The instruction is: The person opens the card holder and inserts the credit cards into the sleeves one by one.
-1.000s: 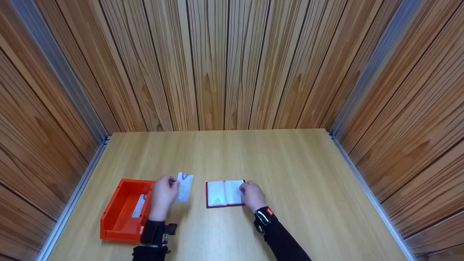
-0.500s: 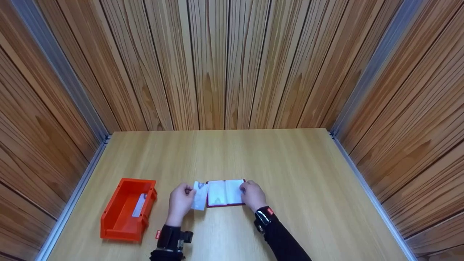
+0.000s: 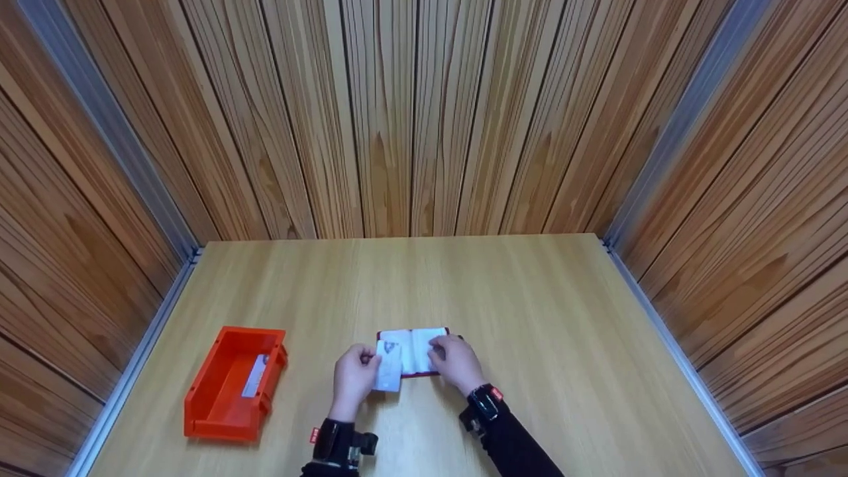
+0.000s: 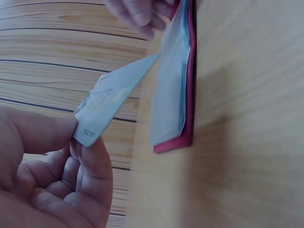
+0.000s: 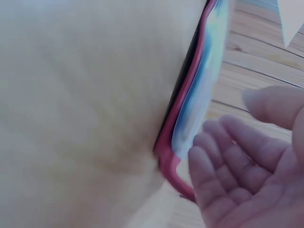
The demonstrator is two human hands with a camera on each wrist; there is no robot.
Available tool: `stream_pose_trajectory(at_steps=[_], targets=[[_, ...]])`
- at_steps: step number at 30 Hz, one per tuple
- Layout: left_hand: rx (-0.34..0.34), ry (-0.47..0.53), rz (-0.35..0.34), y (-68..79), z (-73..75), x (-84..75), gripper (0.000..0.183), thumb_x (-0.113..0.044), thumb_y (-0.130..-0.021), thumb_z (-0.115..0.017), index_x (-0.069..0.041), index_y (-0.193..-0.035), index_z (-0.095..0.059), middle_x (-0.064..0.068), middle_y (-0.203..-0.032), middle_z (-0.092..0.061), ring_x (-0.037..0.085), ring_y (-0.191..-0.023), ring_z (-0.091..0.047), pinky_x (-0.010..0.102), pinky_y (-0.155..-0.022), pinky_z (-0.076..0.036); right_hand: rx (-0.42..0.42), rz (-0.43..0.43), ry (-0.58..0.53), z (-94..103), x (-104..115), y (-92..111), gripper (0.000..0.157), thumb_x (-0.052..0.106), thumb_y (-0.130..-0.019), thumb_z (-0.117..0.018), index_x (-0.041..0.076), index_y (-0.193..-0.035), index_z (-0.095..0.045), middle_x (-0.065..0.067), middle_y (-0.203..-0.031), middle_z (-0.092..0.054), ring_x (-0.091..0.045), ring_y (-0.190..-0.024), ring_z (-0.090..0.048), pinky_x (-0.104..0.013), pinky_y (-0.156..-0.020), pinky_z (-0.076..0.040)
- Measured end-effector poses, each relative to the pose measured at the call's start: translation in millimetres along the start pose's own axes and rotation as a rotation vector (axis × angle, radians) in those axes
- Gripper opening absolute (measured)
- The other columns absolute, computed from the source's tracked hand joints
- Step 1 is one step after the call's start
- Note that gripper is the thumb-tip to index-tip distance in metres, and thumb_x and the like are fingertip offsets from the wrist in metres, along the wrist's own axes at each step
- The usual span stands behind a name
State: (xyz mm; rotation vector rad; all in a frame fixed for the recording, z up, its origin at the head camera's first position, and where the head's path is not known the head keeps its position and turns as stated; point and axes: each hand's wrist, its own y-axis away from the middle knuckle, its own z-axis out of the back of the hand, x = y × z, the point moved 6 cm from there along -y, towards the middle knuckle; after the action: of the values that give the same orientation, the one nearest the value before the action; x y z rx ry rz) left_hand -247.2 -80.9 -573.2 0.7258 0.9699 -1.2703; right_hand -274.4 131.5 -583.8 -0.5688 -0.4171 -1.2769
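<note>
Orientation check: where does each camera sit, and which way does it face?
Head: worn on the head, facing forward and down at the table, orange-red bin, card and open booklet; left hand, right hand and dark sleeves show.
Left wrist: on that wrist, facing the pinched card and booklet; left hand near, right hand beyond.
Right wrist: on that wrist, facing the booklet's edge; right hand shows.
Shared: head and left wrist show card, booklet, both hands.

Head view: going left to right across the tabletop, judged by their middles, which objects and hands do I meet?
Orange storage bin → left hand → white card → open red-covered card holder → right hand.
</note>
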Motion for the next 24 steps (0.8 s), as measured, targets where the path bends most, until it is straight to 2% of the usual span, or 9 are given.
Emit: stream_pose_trajectory(at_steps=[1, 4, 6, 9, 13, 16, 24], targets=[[-0.005, 0.008, -0.003, 0.9, -2.1, -0.3, 0.006, 0.001, -0.086, -0.069, -0.001, -0.088, -0.064, 0.007, -0.083, -0.062, 0.023, -0.081, -0.059, 0.040, -0.075, -0.050, 0.019, 0.003, -0.049, -2.4, 1.4, 0.8, 0.022, 0.015, -0.094, -0.066, 0.001, -0.110, -0.069, -0.012, -0.105, -0.067, -0.029, -0.100, -0.062, -0.044, -0.088, -0.049], [-0.010, 0.032, 0.009, 3.0, -8.6, -0.7, 0.006, 0.001, -0.086, -0.069, -0.001, -0.089, -0.064, 0.006, -0.084, -0.062, 0.023, -0.082, -0.059, 0.040, -0.076, -0.050, 0.112, -0.057, -0.216, -10.7, 3.2, 4.3, 0.024, 0.022, -0.100, -0.058, 0.006, -0.115, -0.068, -0.006, -0.107, -0.067, -0.023, -0.102, -0.063, -0.043, -0.089, -0.049], [-0.011, 0.056, 0.032, 4.2, -13.2, -0.1, 0.006, 0.001, -0.086, -0.069, -0.001, -0.089, -0.064, 0.006, -0.084, -0.062, 0.022, -0.083, -0.059, 0.039, -0.077, -0.049, 0.164, -0.106, -0.323, -16.1, 3.9, 6.8, 0.026, 0.026, -0.102, -0.055, 0.008, -0.116, -0.067, -0.002, -0.104, -0.066, -0.020, -0.097, -0.063, -0.041, -0.086, -0.050], [-0.027, 0.083, 0.035, 5.4, -18.3, 0.4, 0.007, 0.002, -0.086, -0.069, -0.001, -0.088, -0.064, 0.006, -0.084, -0.062, 0.022, -0.083, -0.059, 0.038, -0.076, -0.049, 0.185, -0.129, -0.430, -20.3, 7.8, 10.9, 0.026, 0.025, -0.103, -0.054, 0.006, -0.116, -0.065, -0.001, -0.096, -0.066, -0.019, -0.088, -0.064, -0.036, -0.077, -0.053], [-0.042, 0.121, 0.034, 6.6, -23.0, 1.1, 0.008, 0.004, -0.085, -0.069, -0.001, -0.087, -0.063, 0.005, -0.082, -0.061, 0.022, -0.081, -0.058, 0.036, -0.074, -0.049, 0.174, -0.119, -0.481, -23.4, 12.2, 14.6, 0.022, 0.019, -0.101, -0.057, 0.001, -0.113, -0.062, -0.005, -0.090, -0.066, -0.026, -0.081, -0.067, -0.032, -0.068, -0.054], [-0.047, 0.148, 0.039, 7.3, -25.4, 1.6, 0.008, 0.005, -0.085, -0.069, -0.001, -0.086, -0.063, 0.005, -0.082, -0.061, 0.021, -0.080, -0.058, 0.035, -0.074, -0.049, 0.172, -0.139, -0.500, -25.6, 12.7, 15.8, 0.020, 0.016, -0.100, -0.058, 0.000, -0.112, -0.060, -0.005, -0.088, -0.064, -0.027, -0.080, -0.067, -0.030, -0.067, -0.055], [-0.068, 0.149, 0.016, 9.2, -28.0, 2.3, 0.009, 0.005, -0.083, -0.071, 0.000, -0.085, -0.063, 0.006, -0.079, -0.062, 0.021, -0.077, -0.058, 0.035, -0.071, -0.050, 0.122, -0.085, -0.550, -24.7, 14.5, 16.5, 0.019, 0.004, -0.094, -0.063, -0.006, -0.109, -0.057, -0.006, -0.082, -0.064, -0.024, -0.071, -0.066, -0.036, -0.064, -0.058]])
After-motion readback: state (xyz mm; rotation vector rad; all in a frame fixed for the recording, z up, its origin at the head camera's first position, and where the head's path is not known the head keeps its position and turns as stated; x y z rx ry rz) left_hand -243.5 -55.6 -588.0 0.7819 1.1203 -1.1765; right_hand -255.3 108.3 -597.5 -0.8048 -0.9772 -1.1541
